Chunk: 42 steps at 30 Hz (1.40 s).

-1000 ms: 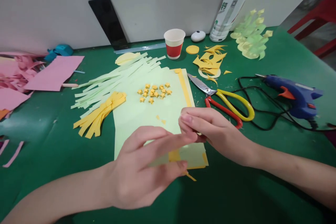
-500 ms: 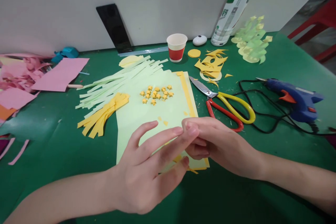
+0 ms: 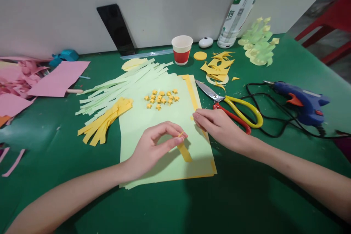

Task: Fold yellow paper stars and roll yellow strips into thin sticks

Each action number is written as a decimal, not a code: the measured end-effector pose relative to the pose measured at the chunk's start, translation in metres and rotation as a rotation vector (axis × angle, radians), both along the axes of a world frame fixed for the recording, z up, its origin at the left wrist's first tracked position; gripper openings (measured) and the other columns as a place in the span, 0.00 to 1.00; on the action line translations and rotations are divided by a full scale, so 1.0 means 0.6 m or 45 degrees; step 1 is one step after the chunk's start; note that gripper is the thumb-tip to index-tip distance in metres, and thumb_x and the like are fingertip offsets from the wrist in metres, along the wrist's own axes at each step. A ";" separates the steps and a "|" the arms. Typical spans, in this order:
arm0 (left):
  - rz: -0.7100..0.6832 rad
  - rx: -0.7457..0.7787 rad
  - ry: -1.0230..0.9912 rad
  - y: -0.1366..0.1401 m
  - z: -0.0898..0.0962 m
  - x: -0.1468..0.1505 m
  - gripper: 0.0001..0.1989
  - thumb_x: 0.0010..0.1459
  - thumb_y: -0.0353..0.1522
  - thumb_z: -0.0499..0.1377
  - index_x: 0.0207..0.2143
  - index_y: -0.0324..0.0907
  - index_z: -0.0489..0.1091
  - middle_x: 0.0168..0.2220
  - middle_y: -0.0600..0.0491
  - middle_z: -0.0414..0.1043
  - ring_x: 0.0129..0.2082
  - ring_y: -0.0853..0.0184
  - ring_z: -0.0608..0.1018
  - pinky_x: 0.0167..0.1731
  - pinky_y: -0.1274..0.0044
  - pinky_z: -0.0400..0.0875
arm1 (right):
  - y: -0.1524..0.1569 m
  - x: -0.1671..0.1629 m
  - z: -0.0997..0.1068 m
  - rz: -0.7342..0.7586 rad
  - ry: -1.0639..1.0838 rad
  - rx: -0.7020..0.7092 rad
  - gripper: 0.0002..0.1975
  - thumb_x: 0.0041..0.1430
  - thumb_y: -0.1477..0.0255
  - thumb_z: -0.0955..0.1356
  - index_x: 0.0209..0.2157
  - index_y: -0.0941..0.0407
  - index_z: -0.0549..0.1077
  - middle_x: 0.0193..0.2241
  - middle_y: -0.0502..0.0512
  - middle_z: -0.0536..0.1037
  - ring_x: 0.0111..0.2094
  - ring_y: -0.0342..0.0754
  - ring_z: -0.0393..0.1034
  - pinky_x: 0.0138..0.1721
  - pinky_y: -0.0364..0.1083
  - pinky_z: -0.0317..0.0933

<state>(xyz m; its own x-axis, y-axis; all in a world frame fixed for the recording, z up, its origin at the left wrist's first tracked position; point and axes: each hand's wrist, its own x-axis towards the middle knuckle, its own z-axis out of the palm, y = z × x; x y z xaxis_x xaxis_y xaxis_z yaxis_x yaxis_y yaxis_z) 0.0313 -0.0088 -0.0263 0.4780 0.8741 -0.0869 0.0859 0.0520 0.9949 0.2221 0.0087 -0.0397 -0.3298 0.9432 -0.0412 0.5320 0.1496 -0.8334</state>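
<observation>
Over the light green paper sheets [image 3: 164, 168], my left hand [image 3: 157, 144] pinches a yellow paper strip [image 3: 184, 153] between thumb and fingers, its loose end hanging down to the right. My right hand [image 3: 219, 126] is closed at the sheets' right edge, fingertips pressed together; whatever they hold, if anything, is hidden. Several small folded yellow paper stars [image 3: 161, 98] lie on the sheets, beyond my left hand. Just past my right hand lie scissors [image 3: 215, 97] with one red and one yellow handle.
Yellow strips [image 3: 106, 119] and pale green strips [image 3: 109, 97] lie left, with pink paper [image 3: 59, 78] farther out. A paper cup [image 3: 181, 56], yellow scraps [image 3: 218, 66], a leaning bottle [image 3: 238, 14] and a dark phone-like slab [image 3: 116, 27] are behind. A blue glue gun [image 3: 301, 100] trails its cord at right.
My hands have come apart: the right moved up and right, the left drew back lower. The yellow strip now shows clearly in my left fingers, which have closed into a pinch.
</observation>
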 end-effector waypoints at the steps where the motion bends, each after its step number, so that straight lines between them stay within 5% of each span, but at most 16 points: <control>1: -0.022 -0.044 0.001 0.002 -0.007 0.002 0.06 0.55 0.29 0.58 0.25 0.39 0.68 0.32 0.53 0.72 0.35 0.70 0.73 0.38 0.78 0.67 | -0.001 0.007 0.001 -0.006 -0.039 0.024 0.16 0.58 0.69 0.56 0.18 0.57 0.55 0.15 0.45 0.55 0.19 0.39 0.48 0.22 0.42 0.43; 12: -0.099 -0.232 -0.006 0.002 -0.035 0.010 0.06 0.55 0.31 0.58 0.26 0.38 0.66 0.31 0.54 0.70 0.33 0.71 0.72 0.36 0.78 0.65 | 0.035 0.101 0.045 -0.367 -0.288 0.437 0.11 0.50 0.82 0.60 0.17 0.57 0.59 0.14 0.46 0.59 0.17 0.39 0.49 0.21 0.42 0.45; 14: -0.105 -0.241 -0.001 0.001 -0.034 0.011 0.07 0.55 0.31 0.58 0.26 0.38 0.66 0.32 0.53 0.70 0.34 0.70 0.72 0.35 0.78 0.64 | 0.040 0.115 0.046 -0.374 -0.277 0.482 0.13 0.53 0.79 0.63 0.17 0.58 0.61 0.16 0.45 0.61 0.19 0.38 0.52 0.22 0.41 0.50; 17: -0.111 -0.246 0.009 0.002 -0.032 0.013 0.08 0.55 0.32 0.58 0.25 0.38 0.66 0.31 0.53 0.70 0.34 0.70 0.71 0.36 0.78 0.64 | 0.044 0.125 0.043 -0.355 -0.203 0.478 0.10 0.59 0.67 0.63 0.32 0.60 0.69 0.30 0.51 0.71 0.29 0.40 0.65 0.31 0.43 0.63; 20: -0.112 -0.249 0.013 0.003 -0.031 0.014 0.08 0.55 0.32 0.58 0.24 0.38 0.66 0.31 0.53 0.70 0.33 0.70 0.71 0.36 0.77 0.64 | 0.045 0.127 0.039 -0.311 -0.057 0.420 0.14 0.60 0.65 0.62 0.44 0.59 0.67 0.42 0.56 0.70 0.38 0.45 0.68 0.38 0.48 0.66; 27: -0.117 -0.256 0.005 0.003 -0.033 0.016 0.07 0.54 0.32 0.58 0.25 0.39 0.66 0.31 0.53 0.70 0.33 0.70 0.71 0.36 0.77 0.64 | 0.044 0.121 0.027 -0.183 0.240 0.326 0.15 0.60 0.66 0.62 0.46 0.59 0.66 0.43 0.57 0.70 0.39 0.46 0.68 0.39 0.49 0.66; 32: -0.110 -0.267 -0.002 0.002 -0.030 0.017 0.08 0.54 0.32 0.58 0.24 0.38 0.66 0.31 0.53 0.69 0.33 0.70 0.71 0.35 0.77 0.64 | 0.039 0.117 0.032 -0.194 0.227 0.426 0.16 0.59 0.66 0.63 0.46 0.59 0.66 0.44 0.57 0.69 0.40 0.46 0.67 0.39 0.50 0.66; 35: -0.106 -0.281 -0.002 0.002 -0.026 0.018 0.08 0.54 0.32 0.59 0.24 0.38 0.66 0.31 0.53 0.69 0.33 0.69 0.71 0.36 0.77 0.64 | 0.029 0.113 0.048 -0.149 0.107 0.448 0.13 0.61 0.65 0.61 0.43 0.58 0.68 0.41 0.56 0.71 0.37 0.44 0.67 0.37 0.47 0.65; 38: -0.103 -0.300 0.001 0.002 -0.019 0.020 0.08 0.53 0.32 0.59 0.23 0.38 0.66 0.31 0.53 0.70 0.33 0.70 0.72 0.36 0.77 0.65 | 0.017 0.101 0.058 -0.099 -0.082 0.433 0.18 0.63 0.63 0.58 0.28 0.60 0.69 0.27 0.51 0.71 0.28 0.40 0.65 0.32 0.44 0.62; 42: -0.092 -0.343 0.020 0.004 -0.011 0.021 0.08 0.52 0.32 0.61 0.23 0.38 0.67 0.30 0.53 0.71 0.33 0.69 0.73 0.36 0.77 0.65 | 0.006 0.078 0.053 -0.159 -0.268 0.504 0.28 0.62 0.63 0.57 0.10 0.58 0.54 0.09 0.46 0.53 0.14 0.37 0.45 0.20 0.43 0.43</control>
